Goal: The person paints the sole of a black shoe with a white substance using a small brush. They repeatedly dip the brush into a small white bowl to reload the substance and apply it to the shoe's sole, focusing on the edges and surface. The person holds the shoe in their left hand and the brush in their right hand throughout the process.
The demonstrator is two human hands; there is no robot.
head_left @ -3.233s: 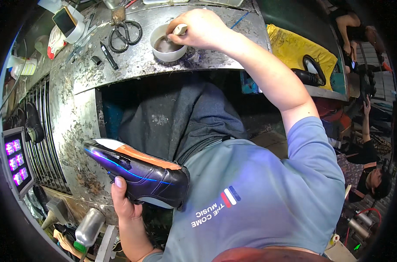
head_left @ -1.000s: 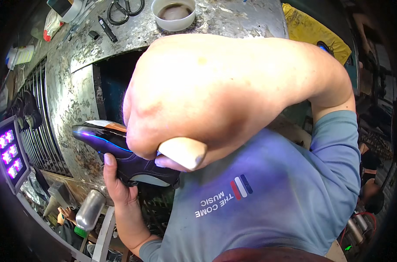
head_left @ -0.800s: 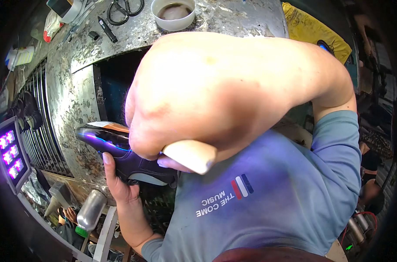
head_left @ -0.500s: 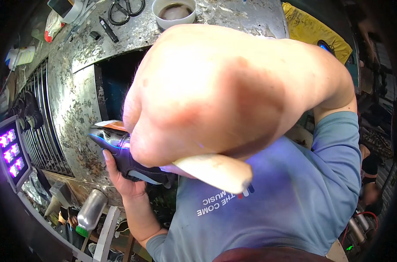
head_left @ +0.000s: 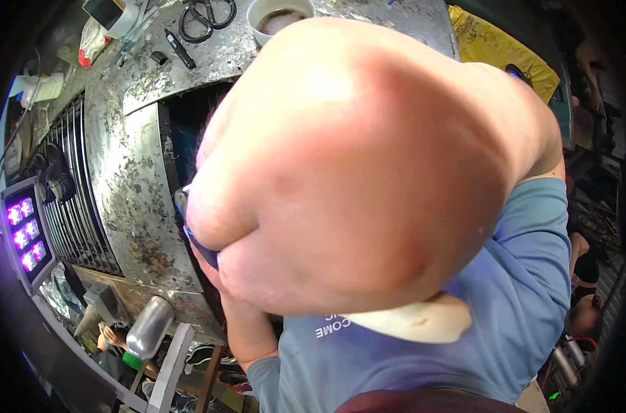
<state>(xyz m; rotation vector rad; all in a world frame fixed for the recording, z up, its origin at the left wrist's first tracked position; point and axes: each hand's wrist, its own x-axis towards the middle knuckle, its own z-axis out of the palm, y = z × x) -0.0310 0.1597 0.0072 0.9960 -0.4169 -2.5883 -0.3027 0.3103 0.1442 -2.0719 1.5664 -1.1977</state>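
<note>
My right hand [head_left: 340,172] fills the middle of the head view, close to the camera and closed. A pale handle [head_left: 440,320] sticks out below the fist, over my shirt; the tool's other end is hidden. Behind the fist my left hand [head_left: 208,267] grips a dark shoe [head_left: 205,252]. Only a thin strip of the shoe shows at the fist's left edge, so its contact with the tool cannot be seen. Most of the left hand's fingers are covered too.
On the worn metal bench [head_left: 137,199] lie scissors [head_left: 204,31], a black marker [head_left: 180,49] and a bowl of dark liquid [head_left: 253,17]. Dark shoes [head_left: 58,175] sit by metal bars. Left are a purple-lit lamp [head_left: 25,234], a green-capped bottle [head_left: 150,327] and another person's hand [head_left: 110,337].
My right hand looms larger and now covers most of the shoe and my left hand. The pale handle has shifted right and down. The bench has slid slightly right in view.
</note>
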